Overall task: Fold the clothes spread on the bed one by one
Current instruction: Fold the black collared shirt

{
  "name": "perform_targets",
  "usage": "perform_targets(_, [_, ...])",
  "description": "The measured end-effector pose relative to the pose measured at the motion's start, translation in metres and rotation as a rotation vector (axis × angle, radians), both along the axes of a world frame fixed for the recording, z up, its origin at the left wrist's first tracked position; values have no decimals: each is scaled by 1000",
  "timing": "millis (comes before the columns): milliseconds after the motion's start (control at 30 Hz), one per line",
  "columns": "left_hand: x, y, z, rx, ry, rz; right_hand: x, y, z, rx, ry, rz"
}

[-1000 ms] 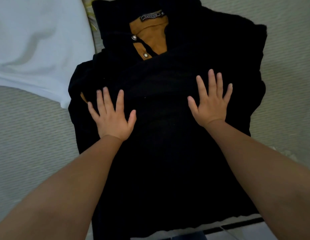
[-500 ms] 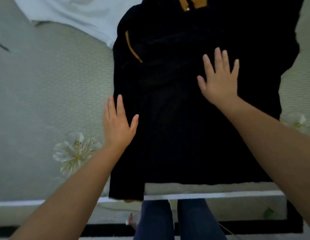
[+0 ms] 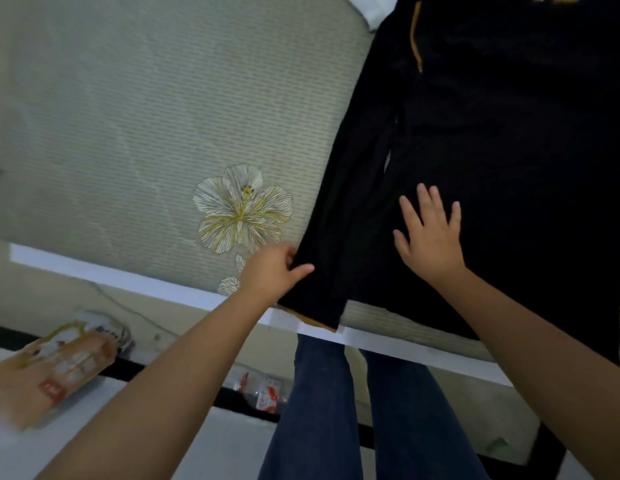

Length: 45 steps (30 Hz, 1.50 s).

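Pinching the lower left edge of the black garment [image 3: 492, 168], the left hand [image 3: 272, 271] has its thumb on top of the cloth and its fingers curled under, so it is closed on the fabric near the hem. The right hand [image 3: 431, 237] lies flat on the garment with fingers spread wide, palm down, gripping nothing. The garment lies on the bed [image 3: 128, 116], right of a printed flower [image 3: 241, 209] on the mattress cover, its hem reaching the near edge of the bed. A folded strip along its left side, possibly a sleeve, ends in an orange edge [image 3: 315, 322] at the bottom. A corner of white cloth [image 3: 370, 12] touches the garment's top left. The person's legs in blue jeans [image 3: 336, 410] stand against the bed
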State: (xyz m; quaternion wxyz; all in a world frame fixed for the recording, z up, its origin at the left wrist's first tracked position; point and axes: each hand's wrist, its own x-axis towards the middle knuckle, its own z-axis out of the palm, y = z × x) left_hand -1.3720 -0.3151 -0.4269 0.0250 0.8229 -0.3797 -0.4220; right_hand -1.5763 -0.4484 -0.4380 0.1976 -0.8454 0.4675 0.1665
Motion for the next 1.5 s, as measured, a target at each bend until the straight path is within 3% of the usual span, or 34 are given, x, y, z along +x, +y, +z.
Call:
perform_targets(67, [-14,16,-1,23,-60,-150,3,5,3,22,41,40])
perform_targets(100, [-19,22,-1,-30,-43,-95,4,8,4,36,60,49])
perform_targets(233, [-5,24,11,-296,188,630,6,5,9,84,104,40])
perform_targets(300, [15,19,20,-386,138,854,9,2,15,117,119,41])
perform_targets(433, [65,5,38,-513,111,1154,23,-3,29,162,188,19])
perform_targets(533, [103,-15,45,-619,39,1205,37,-6,36,193,290,45])
perform_targets(633, [132,-34,44,-685,-39,1203,50,-9,41,157,396,79])
perform_targets(733, [138,-32,32,-557,-39,1213,70,-5,49,42,413,140])
perform_targets(867, [137,7,16,-436,-88,1244,122,11,54,8,-42,207])
perform_targets(933, [139,38,11,-399,-199,1103,157,24,57,88,-74,309])
perform_targets(1067, [144,99,-8,-185,-310,473,228,55,47,122,-276,509])
perform_targets(1167, [143,118,-21,-36,-312,264,274,73,27,64,-198,416])
perform_targets(1300, [140,120,-31,3,-299,240,304,75,12,-68,29,302])
perform_targets(1500, [137,113,-24,8,-320,265,284,51,33,-187,-118,279])
